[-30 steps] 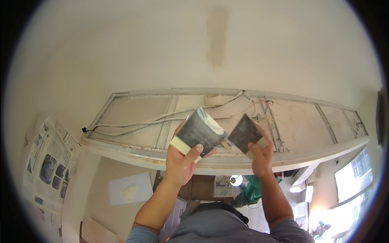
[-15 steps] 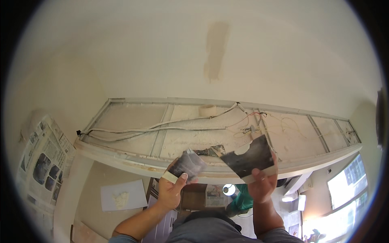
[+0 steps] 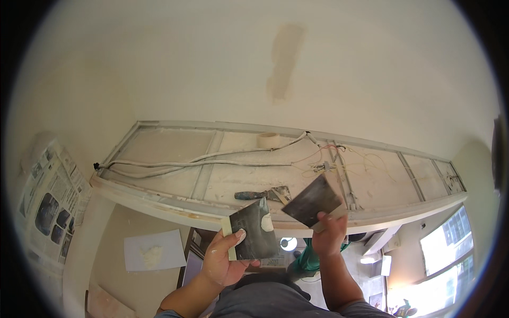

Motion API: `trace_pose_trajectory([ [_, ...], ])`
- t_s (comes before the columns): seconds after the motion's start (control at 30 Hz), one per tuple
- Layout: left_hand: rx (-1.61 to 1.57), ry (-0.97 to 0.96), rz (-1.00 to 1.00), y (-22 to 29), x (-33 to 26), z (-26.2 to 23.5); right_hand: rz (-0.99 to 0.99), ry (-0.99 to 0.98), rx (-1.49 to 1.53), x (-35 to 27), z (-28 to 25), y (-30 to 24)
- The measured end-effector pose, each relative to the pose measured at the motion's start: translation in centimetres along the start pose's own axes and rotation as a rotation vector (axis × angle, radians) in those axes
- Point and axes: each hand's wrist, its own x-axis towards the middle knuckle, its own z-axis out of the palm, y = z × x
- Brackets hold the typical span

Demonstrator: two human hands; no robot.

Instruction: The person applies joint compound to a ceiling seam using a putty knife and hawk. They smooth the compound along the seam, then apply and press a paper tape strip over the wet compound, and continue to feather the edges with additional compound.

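Observation:
In my left hand (image 3: 220,259) is a dark, flat putty spreader (image 3: 254,228) with a pale strip along one edge. My thumb presses on its face, and the fingers go behind it. A white dab of putty (image 3: 266,222) clings near that blade's right edge. My right hand (image 3: 330,233) grips a second dark putty spreader (image 3: 313,201) by its lower edge, tilted, its face looking bare. The two blades are apart. Just beyond them, a putty knife (image 3: 262,194) with a dark handle lies on the dusty panel.
The long recessed panel (image 3: 233,175) has metal cross strips, pale conduits (image 3: 212,159), loose thin wires (image 3: 323,164) and a roll of tape (image 3: 269,140). Behind rises a wall with a darker patch (image 3: 286,63). Newspaper (image 3: 53,206) covers the left side. Lower down lies a white sheet (image 3: 154,250) bearing pale material.
The white putty was on the right spreader's edge and is now on the left one. The left blade has turned more upright; my right hand has shifted slightly left.

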Motion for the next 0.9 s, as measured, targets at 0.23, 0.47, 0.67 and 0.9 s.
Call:
trace_pose_trajectory([
  [0.23, 0.120, 0.082, -0.366, -2.3, 0.1, 1.2, 0.480, -0.491, 0.269, 0.6, -2.8, 3.8],
  [0.47, 0.069, -0.075, 0.161, -0.3, 0.9, -1.2, 0.425, -0.125, 0.245, 0.1, -4.1, 1.8],
  [0.67, 0.209, 0.095, 0.463, -3.3, 3.1, -3.1, 0.392, -0.052, 0.293, -0.4, -2.3, 0.9],
  [0.9, 1.314, -0.332, 1.151, -3.6, 3.6, -5.9, 0.720, -0.224, 0.424, -3.6, -1.2, 0.7],
])
